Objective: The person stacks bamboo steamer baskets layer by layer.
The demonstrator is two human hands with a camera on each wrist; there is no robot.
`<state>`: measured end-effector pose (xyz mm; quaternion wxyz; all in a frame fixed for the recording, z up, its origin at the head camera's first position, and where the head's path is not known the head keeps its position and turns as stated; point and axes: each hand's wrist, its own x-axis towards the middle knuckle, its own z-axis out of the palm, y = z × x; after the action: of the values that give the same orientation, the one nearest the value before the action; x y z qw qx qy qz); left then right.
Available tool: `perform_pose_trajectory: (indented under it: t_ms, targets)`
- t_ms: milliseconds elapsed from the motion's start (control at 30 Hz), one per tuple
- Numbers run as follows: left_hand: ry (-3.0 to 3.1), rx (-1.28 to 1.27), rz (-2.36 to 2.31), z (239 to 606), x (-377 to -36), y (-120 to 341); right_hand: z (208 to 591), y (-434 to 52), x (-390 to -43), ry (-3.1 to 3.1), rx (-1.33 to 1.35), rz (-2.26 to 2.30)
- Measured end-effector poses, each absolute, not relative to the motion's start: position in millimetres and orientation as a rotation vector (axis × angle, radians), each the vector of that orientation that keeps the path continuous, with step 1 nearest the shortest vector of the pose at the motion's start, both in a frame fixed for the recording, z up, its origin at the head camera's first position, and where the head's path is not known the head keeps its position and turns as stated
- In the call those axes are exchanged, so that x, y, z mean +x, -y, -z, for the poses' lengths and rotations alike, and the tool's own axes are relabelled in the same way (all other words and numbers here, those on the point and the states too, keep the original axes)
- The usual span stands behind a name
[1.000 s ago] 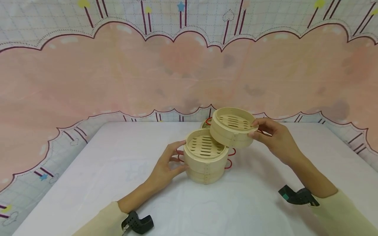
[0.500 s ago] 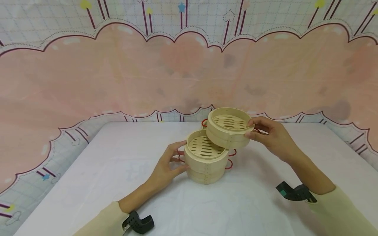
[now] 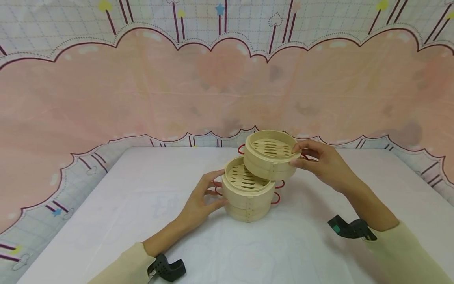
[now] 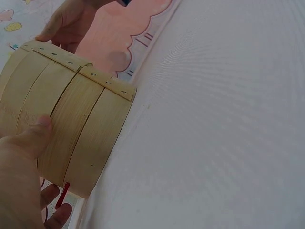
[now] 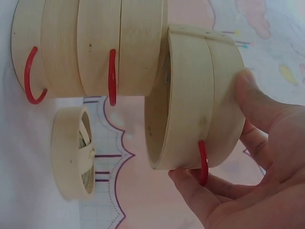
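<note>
At the 9 o'clock side of the scene, the left hand is resting against the stacked steamer baskets, with the thumb and fingers curling round the bamboo wall at its 9 o'clock flank; the left wrist view is showing the thumb pressing flat on the wall of the stack and two fingertips lying by a red wire handle below. The stack is standing upright on the white table, near the table's centre, and is showing two tiers with red handles at its 9 and 3 o'clock sides. At about 1 o'clock from the stack, the right hand is holding a single steamer tier in the air, the thumb lying on the rim and the fingers curling under its 3 o'clock side. This tier is tilting slightly and is overlapping the stack's 1 o'clock edge; whether the two are touching cannot be told. The right wrist view is showing the held tier just beside the stack, with a red handle lying between the fingers. In that same view a bamboo lid is lying on the table, apart from the stack. A pink cloud-patterned backdrop is running along the 12 o'clock edge of the table.
</note>
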<state>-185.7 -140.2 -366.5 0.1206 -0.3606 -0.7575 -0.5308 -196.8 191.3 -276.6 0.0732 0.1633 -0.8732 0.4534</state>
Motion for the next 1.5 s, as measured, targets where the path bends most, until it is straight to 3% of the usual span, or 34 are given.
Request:
perform_pose_trajectory:
  t_ms: [1500]
  targets:
    - [2.201, -1.043, 1.523, 365, -186, 136, 279, -175, -194, 2.619, 0.509, -1.411]
